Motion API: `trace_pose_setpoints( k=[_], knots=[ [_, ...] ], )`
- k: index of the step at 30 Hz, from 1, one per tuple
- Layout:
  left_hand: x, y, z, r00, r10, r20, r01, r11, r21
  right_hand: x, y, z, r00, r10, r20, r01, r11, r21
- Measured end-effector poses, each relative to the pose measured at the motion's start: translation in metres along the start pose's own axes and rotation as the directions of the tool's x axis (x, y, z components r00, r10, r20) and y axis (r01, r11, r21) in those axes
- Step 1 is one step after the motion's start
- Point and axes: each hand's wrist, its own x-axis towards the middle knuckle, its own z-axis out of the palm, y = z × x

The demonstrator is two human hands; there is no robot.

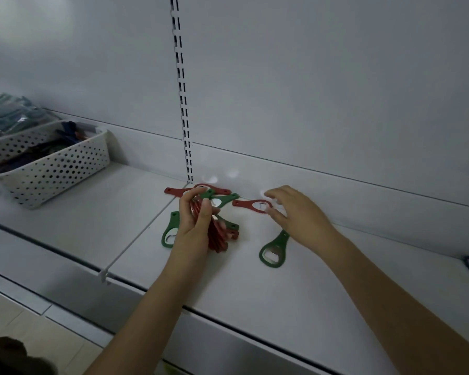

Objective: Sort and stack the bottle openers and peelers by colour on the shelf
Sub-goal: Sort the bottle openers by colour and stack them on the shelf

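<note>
We see a stack of flat red plastic bottle openers (pixel 217 234) gripped on edge in the left hand (pixel 194 226), fingers and thumb curled round it, its lower end resting on the white metal shelf (pixel 228 288). Just beyond the left fingertips lie two more loose red bottle openers (pixel 173 191), crossed with a green bottle opener (pixel 222 199) near the shelf's back edge. A second green plastic bottle opener (pixel 170 231) lies flat just left of the left hand, partly hidden by it, and another green handle end (pixel 232 226) shows behind the stack.

To the right, a single red bottle opener (pixel 252 206) lies flat on the shelf. The right hand (pixel 295 212) is over its rounded head, fingers spread and loosely bent, fingertips at the opener; we cannot tell whether they pinch it or only touch it. Under the right wrist, nearer to us, lies a further green bottle opener with a metal insert (pixel 273 251), well apart from the stack.

At the far left of the shelf stands a white perforated plastic basket (pixel 52 174) holding dark blue and red items that are too blurred to name, with a clear plastic bag (pixel 8 112) behind it. A slotted metal upright (pixel 182 104) runs up the white back panel (pixel 336 77).
</note>
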Motion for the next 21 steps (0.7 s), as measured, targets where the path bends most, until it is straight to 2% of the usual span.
trace_pose_setpoints(
  k=[2,3,6,9,10,11,13,15,18,21],
  knots=[
    [0.009,-0.001,-0.008,0.999,-0.035,-0.016,0.035,0.999,-0.017,0.012,0.011,0.011,0.988,0.007,0.151,-0.012,0.999,0.035],
    [0.012,-0.001,-0.011,0.998,-0.062,-0.023,0.061,0.997,-0.05,0.016,0.013,0.018,0.984,0.006,0.178,-0.012,0.999,0.034],
    [0.017,0.001,-0.015,0.985,-0.166,-0.043,0.153,0.965,-0.213,0.02,0.016,0.031,0.997,-0.007,0.07,0.009,1.0,-0.019],
    [0.014,0.001,-0.013,0.985,-0.169,-0.012,0.162,0.957,-0.239,0.019,0.012,0.03,1.0,0.001,0.008,0.0,0.983,-0.186],
    [0.013,0.001,-0.012,0.987,-0.162,0.002,0.158,0.958,-0.238,0.019,0.01,0.027,0.999,0.02,-0.025,-0.024,0.983,-0.185],
    [0.011,0.001,-0.011,0.988,-0.153,0.017,0.152,0.957,-0.248,0.017,0.008,0.023,0.996,0.046,-0.078,-0.055,0.991,-0.122],
    [0.009,0.002,-0.012,0.988,-0.145,0.047,0.152,0.953,-0.261,0.012,-0.001,0.012,0.97,0.147,-0.194,-0.122,0.983,0.139],
    [0.008,0.004,-0.013,0.985,-0.149,0.085,0.165,0.956,-0.242,0.008,-0.009,0.0,0.922,0.273,-0.274,-0.143,0.899,0.414],
    [0.006,0.005,-0.014,0.976,-0.168,0.14,0.195,0.958,-0.209,0.006,-0.02,-0.017,0.913,0.332,-0.237,-0.121,0.774,0.621],
    [0.005,0.004,-0.015,0.968,-0.176,0.179,0.214,0.951,-0.222,0.003,-0.034,-0.029,0.976,0.184,-0.12,-0.049,0.712,0.7]
  ],
)
